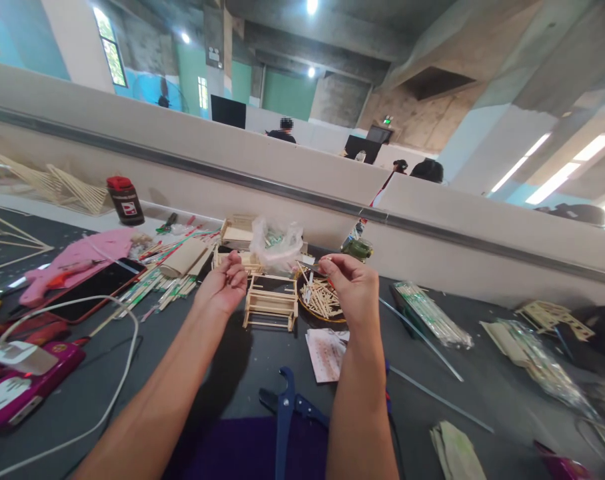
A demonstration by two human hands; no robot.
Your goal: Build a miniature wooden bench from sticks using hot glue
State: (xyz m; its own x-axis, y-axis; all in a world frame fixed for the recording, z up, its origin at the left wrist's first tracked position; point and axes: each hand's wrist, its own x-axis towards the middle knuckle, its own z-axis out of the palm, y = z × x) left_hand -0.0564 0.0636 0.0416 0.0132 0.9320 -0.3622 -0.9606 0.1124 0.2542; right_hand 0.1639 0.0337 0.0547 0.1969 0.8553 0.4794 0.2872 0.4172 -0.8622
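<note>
My left hand is raised over the desk with its fingers curled in; whatever they hold, if anything, is too small to make out. Between my hands stands a small wooden stick frame, like a miniature rack. My right hand is closed in a pinch beside a round bowl of short wooden sticks, and what lies between its fingertips is unclear. Behind the frame sits a clear plastic bag with small greenish pieces. A printed paper lies partly under my right forearm.
Blue-handled cutters lie in front of me. To the left are a phone, a purple power strip with a white cable, and a bottle. Packaged sticks and a metal rod lie right. A partition runs behind.
</note>
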